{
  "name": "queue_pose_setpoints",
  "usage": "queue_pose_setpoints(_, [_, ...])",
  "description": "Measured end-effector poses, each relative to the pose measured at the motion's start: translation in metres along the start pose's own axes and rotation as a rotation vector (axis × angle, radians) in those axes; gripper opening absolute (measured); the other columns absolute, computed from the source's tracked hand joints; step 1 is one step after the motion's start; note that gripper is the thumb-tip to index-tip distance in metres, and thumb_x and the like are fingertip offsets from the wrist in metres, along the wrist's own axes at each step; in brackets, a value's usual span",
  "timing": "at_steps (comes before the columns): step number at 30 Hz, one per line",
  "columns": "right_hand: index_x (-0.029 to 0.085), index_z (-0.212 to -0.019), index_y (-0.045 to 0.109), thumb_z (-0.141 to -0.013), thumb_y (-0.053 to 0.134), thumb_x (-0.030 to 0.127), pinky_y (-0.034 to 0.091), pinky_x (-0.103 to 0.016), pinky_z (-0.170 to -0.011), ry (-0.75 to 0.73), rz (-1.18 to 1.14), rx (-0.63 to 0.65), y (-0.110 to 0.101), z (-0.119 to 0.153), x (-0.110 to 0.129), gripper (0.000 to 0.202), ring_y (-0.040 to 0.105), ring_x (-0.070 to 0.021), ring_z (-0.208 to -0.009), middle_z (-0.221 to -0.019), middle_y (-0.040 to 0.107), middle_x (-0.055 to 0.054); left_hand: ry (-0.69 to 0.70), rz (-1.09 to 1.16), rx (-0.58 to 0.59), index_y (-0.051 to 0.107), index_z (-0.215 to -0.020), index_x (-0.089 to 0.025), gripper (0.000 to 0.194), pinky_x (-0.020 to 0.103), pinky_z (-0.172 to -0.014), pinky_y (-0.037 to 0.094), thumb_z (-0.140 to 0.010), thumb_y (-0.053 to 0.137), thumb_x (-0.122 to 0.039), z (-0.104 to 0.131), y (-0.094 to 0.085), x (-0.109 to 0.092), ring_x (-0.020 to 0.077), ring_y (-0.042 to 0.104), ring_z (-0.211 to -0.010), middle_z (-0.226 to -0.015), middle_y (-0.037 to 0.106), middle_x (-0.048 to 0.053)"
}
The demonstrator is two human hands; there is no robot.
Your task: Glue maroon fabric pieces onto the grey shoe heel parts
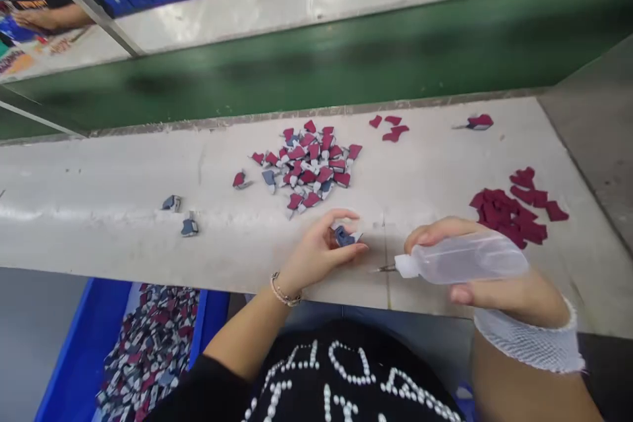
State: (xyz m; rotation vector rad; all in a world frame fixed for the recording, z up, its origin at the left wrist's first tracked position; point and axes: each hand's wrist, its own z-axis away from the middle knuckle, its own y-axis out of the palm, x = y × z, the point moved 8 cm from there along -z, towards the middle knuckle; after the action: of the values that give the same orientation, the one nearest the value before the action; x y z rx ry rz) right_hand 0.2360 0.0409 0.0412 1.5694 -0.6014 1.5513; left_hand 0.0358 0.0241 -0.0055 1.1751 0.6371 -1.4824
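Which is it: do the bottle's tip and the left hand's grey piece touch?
Apart: the head view shows pale tabletop between the bottle tip and grey piece.

Cluster of parts (314,153) midway along a surface (99,168), bin (91,343) off its near edge, left
Two loose parts (190,227) lie left of the cluster, a patch pile (502,214) right. Before the cluster, the left hand (316,252) holds one part (342,236); right of that, the right hand (527,298) holds a bottle (459,258). The bin contains more parts (153,336).
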Motion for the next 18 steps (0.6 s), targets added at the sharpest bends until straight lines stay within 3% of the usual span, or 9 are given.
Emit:
queue_pose_setpoints(3, [0.029, -0.105, 0.075, -0.071, 0.091, 0.03, 0.056, -0.022, -0.062, 0.066, 0.098, -0.09, 0.008, 0.008, 0.007, 0.038, 0.07, -0.0167, -0.075, -0.098, 0.074, -0.005, -0.026, 0.07, -0.025, 0.048, -0.124, -0.027, 0.065, 0.023, -0.064, 0.054, -0.074, 0.089, -0.033, -0.004, 0.009, 0.009, 0.0095, 0.068, -0.07, -0.102, 0.067, 0.0])
queue_pose_setpoints(7, [0.026, -0.097, 0.07, -0.071, 0.092, 0.035, 0.051, -0.016, -0.053, 0.123, 0.186, -0.306, 0.015, 0.007, 0.017, 0.035, 0.064, -0.0101, -0.062, -0.081, 0.07, 0.001, 0.034, -0.013, -0.003, 0.046, -0.119, -0.025, 0.056, 0.024, -0.072, 0.057, -0.078, 0.086, -0.028, 0.0, 0.015, 0.011, 0.0095, 0.07, -0.08, -0.118, 0.068, 0.006])
queue_pose_setpoints(10, [0.025, -0.097, 0.067, -0.076, 0.089, 0.031, 0.047, -0.012, -0.048, 0.076, 0.271, -0.195, 0.027, -0.005, 0.023, 0.03, 0.061, -0.0067, -0.056, -0.074, 0.068, 0.004, 0.07, -0.054, 0.029, 0.049, -0.115, -0.024, 0.044, 0.025, -0.073, 0.059, -0.083, 0.081, -0.027, 0.006, 0.016, 0.007, 0.0118, 0.072, -0.081, -0.107, 0.069, 0.004])
queue_pose_setpoints(12, [0.027, -0.101, 0.066, -0.081, 0.085, 0.027, 0.051, -0.011, -0.053, 0.019, 0.335, -0.123, 0.031, -0.011, 0.026, 0.028, 0.065, -0.0072, -0.062, -0.079, 0.07, 0.003, 0.082, -0.099, 0.029, 0.052, -0.108, -0.023, 0.04, 0.026, -0.072, 0.06, -0.081, 0.083, -0.027, 0.01, 0.015, 0.002, 0.0122, 0.071, -0.079, -0.101, 0.07, 0.002])
queue_pose_setpoints(15, [0.028, -0.107, 0.064, -0.084, 0.081, 0.024, 0.054, -0.011, -0.056, -0.058, 0.413, -0.128, 0.029, -0.011, 0.031, 0.028, 0.067, -0.0077, -0.065, -0.083, 0.071, 0.003, 0.111, -0.193, 0.032, 0.055, -0.102, -0.022, 0.037, 0.026, -0.069, 0.061, -0.08, 0.084, -0.03, 0.016, 0.014, -0.005, 0.0123, 0.07, -0.078, -0.102, 0.069, 0.003])
queue_pose_setpoints(18, [0.027, -0.102, 0.063, -0.085, 0.08, 0.026, 0.05, -0.014, -0.046, -0.082, 0.468, -0.192, 0.031, -0.007, 0.036, 0.024, 0.062, -0.0085, -0.055, -0.076, 0.069, 0.003, 0.148, -0.254, 0.058, 0.055, -0.102, -0.021, 0.034, 0.025, -0.067, 0.06, -0.082, 0.081, -0.031, 0.019, 0.016, -0.009, 0.0134, 0.069, -0.082, -0.107, 0.069, 0.005])
